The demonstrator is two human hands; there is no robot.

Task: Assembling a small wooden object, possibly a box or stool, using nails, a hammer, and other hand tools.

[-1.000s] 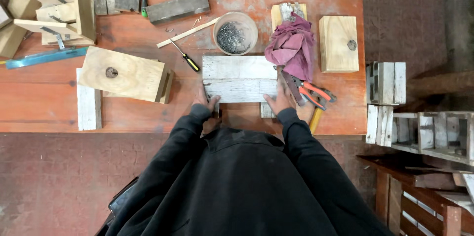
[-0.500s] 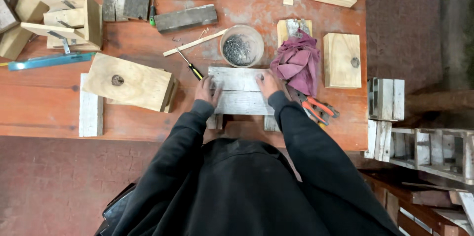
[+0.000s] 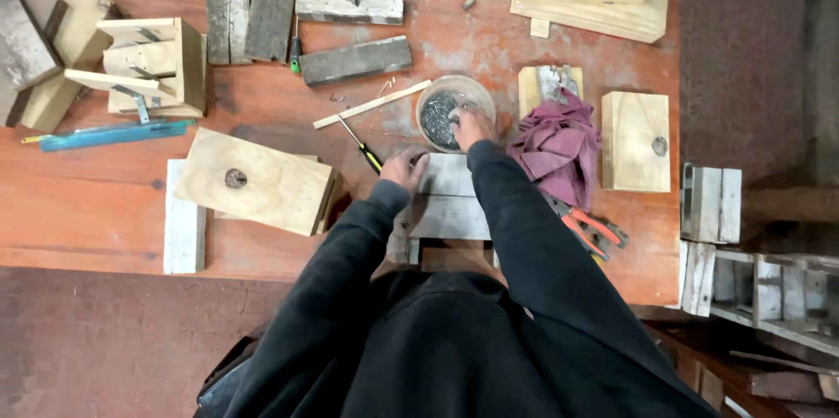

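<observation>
My right hand [image 3: 472, 128] reaches into a round clear bowl [image 3: 434, 94] of small dark nails, fingertips down among them. Whether it has pinched a nail I cannot tell. My left hand [image 3: 404, 169] rests on the far left corner of a whitewashed wooden piece [image 3: 447, 208] that lies in front of me on the red workbench [image 3: 105, 226]. A yellow-handled screwdriver [image 3: 362, 149] lies just left of that hand.
A pale wooden box with a round hole [image 3: 253, 182] lies left, a maroon rag [image 3: 559, 151] and orange-handled pliers [image 3: 590, 230] lie right, next to a square block [image 3: 636, 140]. Planks, a stacked wooden frame [image 3: 149, 64] and a blue ruler [image 3: 114, 134] fill the far side.
My right hand left the whitewashed piece and moved forward into the nail bowl. My left hand slid up to the piece's far left corner. The view shifted towards the bench's far side.
</observation>
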